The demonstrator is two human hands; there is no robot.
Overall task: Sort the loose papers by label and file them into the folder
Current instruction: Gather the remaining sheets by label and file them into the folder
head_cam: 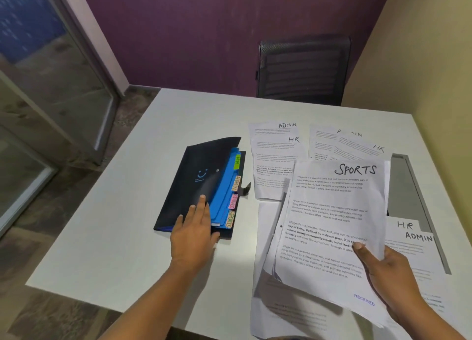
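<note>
Right hand [385, 270] comes closest, its fingers [360, 246] curled round the lower right edge of the SPORTS sheaf [332, 212], with the thumb on top and the rest hidden behind the paper. The sheaf is white and several sheets thick. It has SPORTS handwritten large at the top, four printed paragraphs and a blue RECEIVED stamp near the bottom. It is held tilted above other loose sheets [281, 301] that overhang the near edge of the table [115, 224].

The left hand [194, 235] lies flat on the folder [199, 176], fingers straight and spread over the near corner of its dark cover, gripping nothing. The folder has a small blue smiley on its cover. It is slightly open, showing blue dividers [224, 194] with coloured tabs [237, 159] reading HR, ADMIN, a pink one too blurred to read, and SPORTS.

Bare table surface lies left of and in front of the folder; only a narrow strip separates it from the papers. An ADMIN and HR pile [275, 155] and a fanned pile [352, 145] lie beyond the sheaf, and another pile [413, 237] lies just beside the right hand. A grey channel [413, 186] runs along the table's right side. A black chair [304, 69] stands at the far edge.

The sheaf hangs right of the folder, apart from the left hand, whose thumb is just beside the SPORTS tab.
</note>
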